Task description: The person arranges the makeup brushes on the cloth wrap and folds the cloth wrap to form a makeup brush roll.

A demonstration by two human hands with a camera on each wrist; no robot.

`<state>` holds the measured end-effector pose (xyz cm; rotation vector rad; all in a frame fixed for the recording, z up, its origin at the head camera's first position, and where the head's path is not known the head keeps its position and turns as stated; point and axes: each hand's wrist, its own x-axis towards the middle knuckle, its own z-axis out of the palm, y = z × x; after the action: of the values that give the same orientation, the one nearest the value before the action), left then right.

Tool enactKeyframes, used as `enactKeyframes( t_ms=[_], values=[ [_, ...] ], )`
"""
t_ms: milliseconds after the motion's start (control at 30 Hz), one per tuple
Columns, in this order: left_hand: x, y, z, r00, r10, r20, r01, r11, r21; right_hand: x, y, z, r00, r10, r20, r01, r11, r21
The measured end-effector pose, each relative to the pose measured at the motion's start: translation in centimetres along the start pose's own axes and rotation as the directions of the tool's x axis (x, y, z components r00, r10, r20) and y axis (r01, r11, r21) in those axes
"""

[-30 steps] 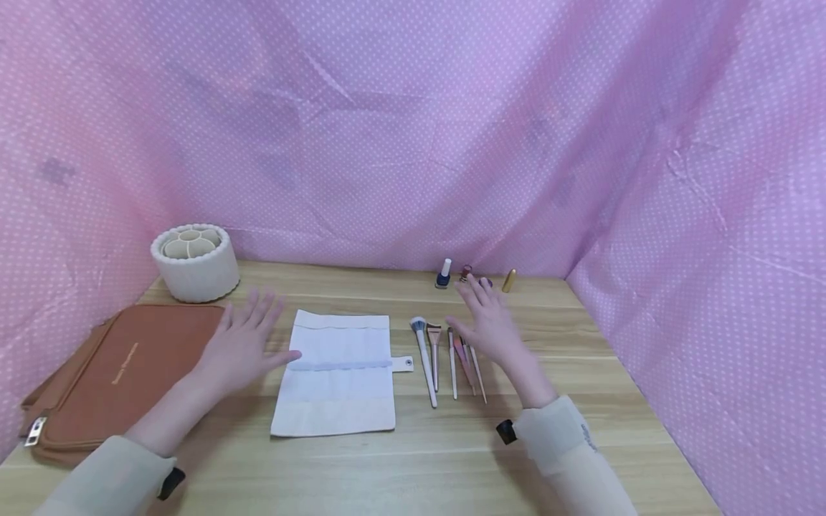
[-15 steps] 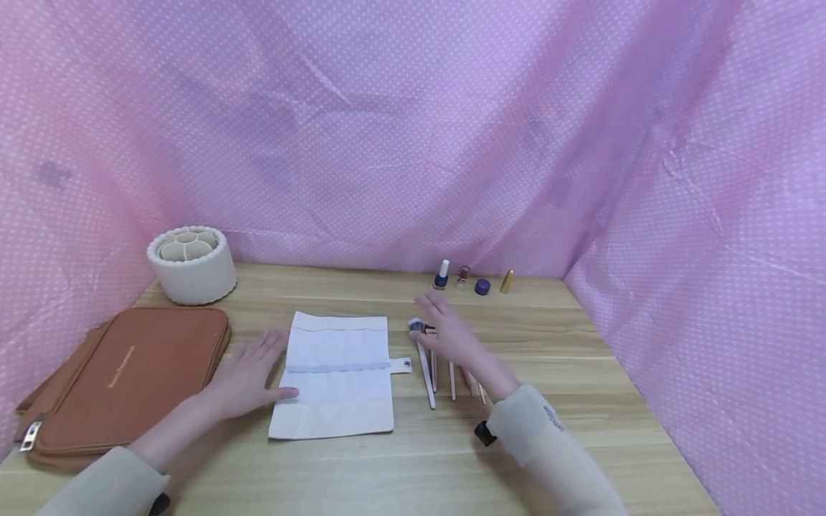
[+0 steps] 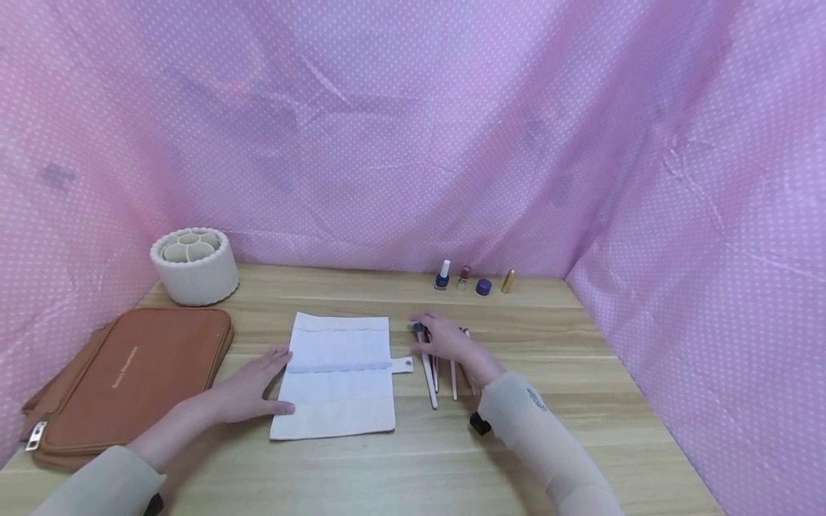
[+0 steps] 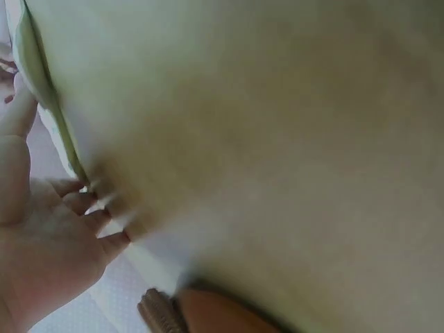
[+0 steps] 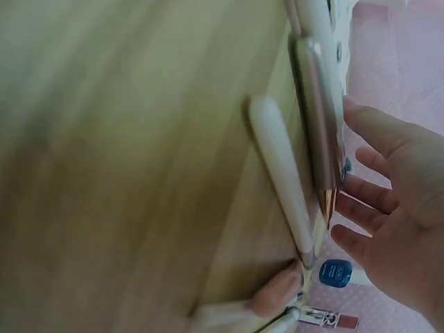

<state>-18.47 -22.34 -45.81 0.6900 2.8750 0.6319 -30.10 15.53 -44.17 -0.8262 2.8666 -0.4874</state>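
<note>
A white fabric brush roll (image 3: 338,390) lies unfolded in the middle of the table. My left hand (image 3: 248,388) is at its left edge, with thumb and fingertips over the border; the left wrist view shows the fingers extended along that edge. To the right of the roll lie several makeup brushes, among them a white-handled brush (image 3: 429,383) with a bluish head. My right hand (image 3: 448,340) hovers over their head ends, covering some of them. In the right wrist view its fingers are spread beside a metallic-handled brush (image 5: 319,114), thumb apart from the fingertips.
A brown zippered case (image 3: 148,380) lies at the left, with a white round divided holder (image 3: 196,276) behind it. Along the back stand a dark blue nail polish bottle (image 3: 442,276), a small reddish-capped tube (image 3: 464,278), a purple jar (image 3: 483,287) and a gold tube (image 3: 508,282).
My right hand has moved left and down from above the brushes to their heads. My left hand has come down onto the roll's left edge, thumb lower than before.
</note>
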Motion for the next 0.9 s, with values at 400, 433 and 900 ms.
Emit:
enactKeyframes(
  t_ms=[400,433,900],
  values=[
    [0.1,0.1,-1.0,0.998,0.047,0.043,-0.048,0.999,0.026,2.0,1.8,0.3,0.994,-0.056,-0.098,0.059,0.998,0.029],
    [0.0,0.1,-0.9,0.998,0.048,0.041,-0.049,0.998,0.029,2.0,1.9,0.3,0.993,-0.048,-0.104,0.052,0.998,0.032],
    [0.0,0.1,-1.0,0.999,0.041,0.035,-0.042,0.998,0.040,3.2,1.5,0.8,0.998,0.046,-0.036,-0.046,0.999,0.021]
  ],
)
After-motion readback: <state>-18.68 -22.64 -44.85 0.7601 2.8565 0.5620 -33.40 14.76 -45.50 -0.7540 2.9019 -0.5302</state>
